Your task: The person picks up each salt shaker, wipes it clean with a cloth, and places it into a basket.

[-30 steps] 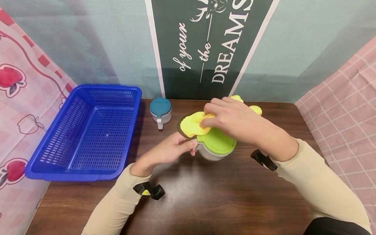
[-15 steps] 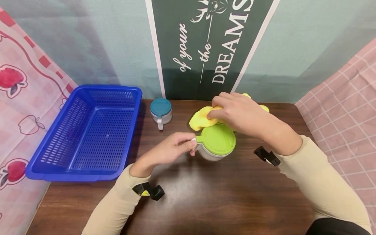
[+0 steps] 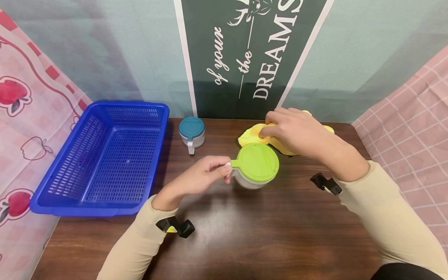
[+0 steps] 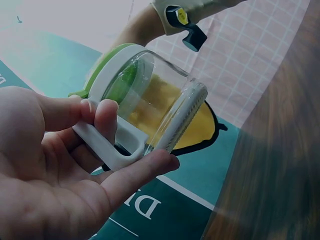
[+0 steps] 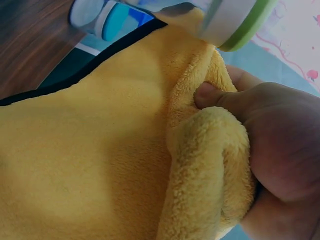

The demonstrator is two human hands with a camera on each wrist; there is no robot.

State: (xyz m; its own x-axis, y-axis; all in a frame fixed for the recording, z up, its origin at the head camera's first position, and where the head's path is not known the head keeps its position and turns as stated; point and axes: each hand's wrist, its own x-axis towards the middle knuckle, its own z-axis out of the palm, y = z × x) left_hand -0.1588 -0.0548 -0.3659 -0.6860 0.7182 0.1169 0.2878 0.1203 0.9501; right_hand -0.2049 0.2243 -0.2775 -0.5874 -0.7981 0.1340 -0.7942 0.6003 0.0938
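My left hand [image 3: 201, 175] grips the white handle of a clear jar [image 4: 145, 100] with a green lid [image 3: 259, 162]. In the left wrist view the jar is see-through, with a ribbed white base, and the thumb and fingers pinch its handle. Behind the jar, my right hand [image 3: 294, 130] holds a bunched yellow cloth [image 5: 100, 130] with dark edging. The right wrist view shows the thumb pressed into the cloth's fluffy folds, with much of the cloth hanging down from the hand. The jar's green lid sits right by the cloth there.
A smaller jar with a blue lid [image 3: 191, 127] stands on the wooden table [image 3: 224, 241] near the back wall, its handle toward me. To its left is a blue plastic basket [image 3: 94, 210] with perforated sides. Fabric hangings [image 3: 409, 128] enclose the back and sides.
My right hand has moved right with the yellow cloth, away from the jar's handle side, so the green lid now shows fully. The left hand and jar have shifted slightly left and up.
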